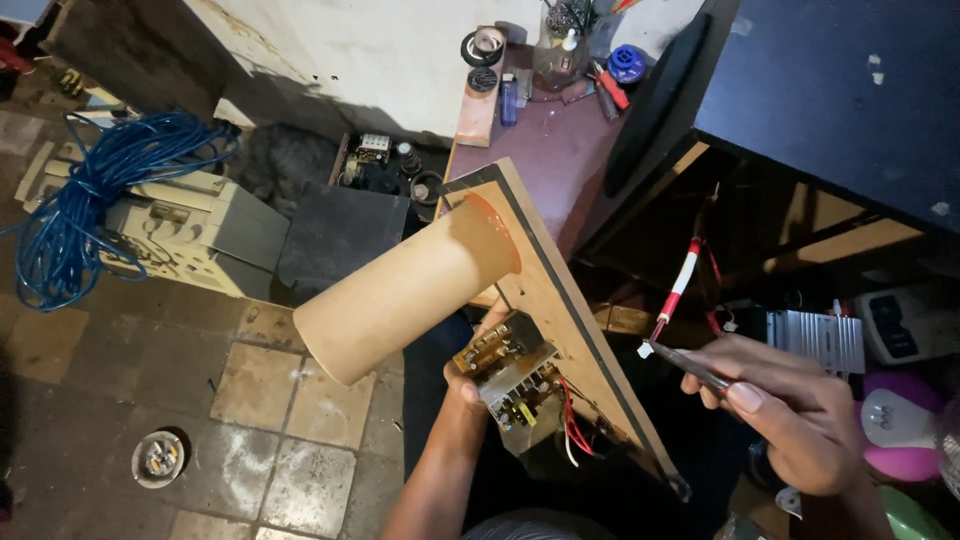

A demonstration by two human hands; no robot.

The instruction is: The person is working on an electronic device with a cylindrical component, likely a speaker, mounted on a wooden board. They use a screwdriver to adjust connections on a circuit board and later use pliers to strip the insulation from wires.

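Far to the left of the hands, a blue cable coil (pixel 95 200) is seen on a grey box. A cardboard tube (pixel 405 295) is fixed into a wooden panel (pixel 560 300) just above the left hand (pixel 470 375), which is closed on the panel edge beside a circuit board (pixel 510 375). A thin metal tool (pixel 690 368) is gripped by the right hand (pixel 790 415), near red wires (pixel 572 415). The hands are kept apart.

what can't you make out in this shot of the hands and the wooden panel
Head view only:
- Left hand: mostly hidden behind the circuit board on the wooden panel.
- Cardboard tube: its far end is unseen, facing away.
- Thin tool in the right hand: its tip is too small to identify.
- Red wires: their ends vanish into shadow.
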